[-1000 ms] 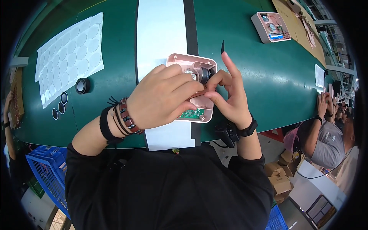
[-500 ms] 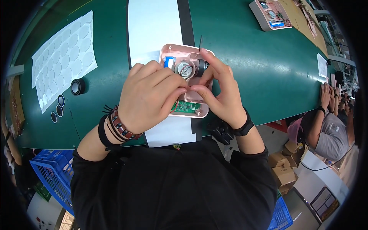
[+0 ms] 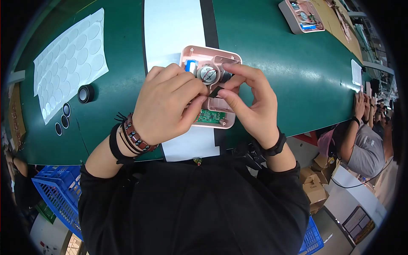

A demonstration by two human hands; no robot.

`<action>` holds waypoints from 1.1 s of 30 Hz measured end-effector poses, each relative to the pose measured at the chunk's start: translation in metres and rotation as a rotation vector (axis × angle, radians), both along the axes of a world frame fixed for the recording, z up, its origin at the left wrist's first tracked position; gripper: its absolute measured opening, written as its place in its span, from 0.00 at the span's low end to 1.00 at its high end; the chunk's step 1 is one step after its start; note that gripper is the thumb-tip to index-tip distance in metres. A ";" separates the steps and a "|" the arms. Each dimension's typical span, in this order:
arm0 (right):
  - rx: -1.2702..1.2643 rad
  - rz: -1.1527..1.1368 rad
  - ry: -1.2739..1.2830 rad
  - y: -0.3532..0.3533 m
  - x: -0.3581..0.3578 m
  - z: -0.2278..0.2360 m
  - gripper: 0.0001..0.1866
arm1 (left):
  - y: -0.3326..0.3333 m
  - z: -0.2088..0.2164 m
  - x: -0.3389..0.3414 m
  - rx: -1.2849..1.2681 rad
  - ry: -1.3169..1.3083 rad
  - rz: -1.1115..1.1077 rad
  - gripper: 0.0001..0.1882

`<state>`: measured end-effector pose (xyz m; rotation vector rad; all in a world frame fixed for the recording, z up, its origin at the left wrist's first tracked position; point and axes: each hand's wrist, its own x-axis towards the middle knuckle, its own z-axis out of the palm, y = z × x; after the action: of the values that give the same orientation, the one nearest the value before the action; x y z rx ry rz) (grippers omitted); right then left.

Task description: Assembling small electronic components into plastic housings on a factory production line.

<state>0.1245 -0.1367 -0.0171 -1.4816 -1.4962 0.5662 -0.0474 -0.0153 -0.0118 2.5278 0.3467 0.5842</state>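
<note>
Hands [image 3: 168, 104] [image 3: 257, 106] curled over pink casing [image 3: 206, 53], right pinching black strip [image 3: 216, 92].

Hands of mine over the counter [image 3: 263, 46]: two, left hand [image 3: 168, 102] and right hand [image 3: 257, 102]. Pink housings: two, one under my hands [image 3: 204, 52], one far right [image 3: 288, 19]. Blue cells: two, one per housing [image 3: 191, 66] [image 3: 307, 26]. Silver round parts: likewise two [image 3: 208, 74] [image 3: 303, 16]. Black strip [image 3: 216, 92]: one, at my right thumb. Small dark-rimmed discs: three [image 3: 66, 110] [image 3: 64, 122] [image 3: 58, 128]. Thick black ring [image 3: 86, 94]: one, near them. Circle-patterned sheet [image 3: 72, 59]: one or two overlapping, can't tell. Blue crates: at least two, low left [image 3: 53, 187] and low right [image 3: 312, 236].
</note>
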 end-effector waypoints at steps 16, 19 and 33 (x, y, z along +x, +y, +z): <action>-0.090 -0.075 -0.025 0.000 -0.014 -0.005 0.31 | 0.000 -0.001 0.001 -0.058 -0.005 0.008 0.04; -0.036 -0.107 -0.207 -0.001 -0.017 -0.001 0.30 | -0.001 0.000 0.000 -0.093 0.010 0.025 0.04; 0.377 -0.179 -1.023 -0.004 -0.014 -0.001 0.08 | -0.007 0.004 0.000 -0.163 0.084 0.086 0.04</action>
<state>0.1110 -0.1408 -0.0184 -1.6379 -2.0201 -0.6750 -0.0476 -0.0228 -0.0082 2.3943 0.5139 0.4631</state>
